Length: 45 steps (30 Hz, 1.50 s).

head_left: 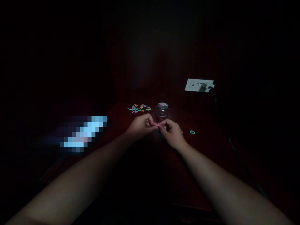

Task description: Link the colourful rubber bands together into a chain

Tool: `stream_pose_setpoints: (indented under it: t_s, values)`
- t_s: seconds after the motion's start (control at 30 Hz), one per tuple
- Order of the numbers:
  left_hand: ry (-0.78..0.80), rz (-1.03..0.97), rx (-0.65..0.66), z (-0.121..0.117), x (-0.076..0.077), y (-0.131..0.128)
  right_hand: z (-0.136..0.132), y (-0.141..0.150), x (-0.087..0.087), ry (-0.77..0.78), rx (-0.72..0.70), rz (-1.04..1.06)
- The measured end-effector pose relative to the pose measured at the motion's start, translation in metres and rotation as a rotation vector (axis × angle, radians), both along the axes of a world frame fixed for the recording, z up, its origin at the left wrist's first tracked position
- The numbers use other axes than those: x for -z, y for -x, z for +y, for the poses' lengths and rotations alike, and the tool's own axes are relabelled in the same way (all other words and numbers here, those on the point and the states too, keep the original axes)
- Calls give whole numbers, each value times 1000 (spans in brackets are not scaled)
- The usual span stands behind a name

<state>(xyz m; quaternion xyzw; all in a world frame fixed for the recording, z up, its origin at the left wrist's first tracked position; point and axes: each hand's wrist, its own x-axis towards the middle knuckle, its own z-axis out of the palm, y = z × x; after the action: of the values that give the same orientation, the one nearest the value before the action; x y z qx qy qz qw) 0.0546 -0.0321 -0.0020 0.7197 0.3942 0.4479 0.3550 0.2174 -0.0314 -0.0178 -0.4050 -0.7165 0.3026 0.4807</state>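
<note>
The left hand [140,126] grasps one side of a small, soft-looking pink piece [158,125] between thumb and forefinger. The right hand [173,132] pinches its other side in like manner, and the fingertips nearly meet. The piece lies between the two hands, just above the dark reddish bench [211,140]; its full shape is hidden by the fingers. The two-sided pinch appears suited to so slight an item, giving control of both ends, and the central position places it within the dim patch of light. Directly beyond the hands stands a clear, round glass or plastic jar [162,111], upright, its printed lid [163,105] seated on top; its nearness appears to keep it within easy reach. Beyond the left hand, a loose cluster of thin multicoloured rings [140,109] lies spread flat, some overlapping, an arrangement that leaves individual colours distinguishable. A single flat green ring [194,133] rests to the right of the right hand, well apart from the cluster; the reason cannot be determined. A pale scrap shows at that hand's edge, too concealed to identify. A white socket plate [193,89] with a plug [202,87] is noted behind, at right. At left, a bright pale-blue object [91,129] is pixelated beyond identification.
</note>
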Motion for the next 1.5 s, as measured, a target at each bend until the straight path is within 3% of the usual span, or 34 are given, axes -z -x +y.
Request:
stream_pose_setpoints:
  t_s: [0.37, 0.63, 0.87, 1.5]
  values:
    - [-62, 97, -72, 2, -1, 1, 0, 1, 3, 75, -81, 32]
    - [59, 33, 23, 4, 4, 1, 0, 0, 3, 86, -110, 46]
    - [70, 73, 100, -1, -1, 2, -4, 0, -1, 81, -151, 60]
    - [77, 95, 118, -6, -6, 3, -2, 3, 2, 91, -120, 100]
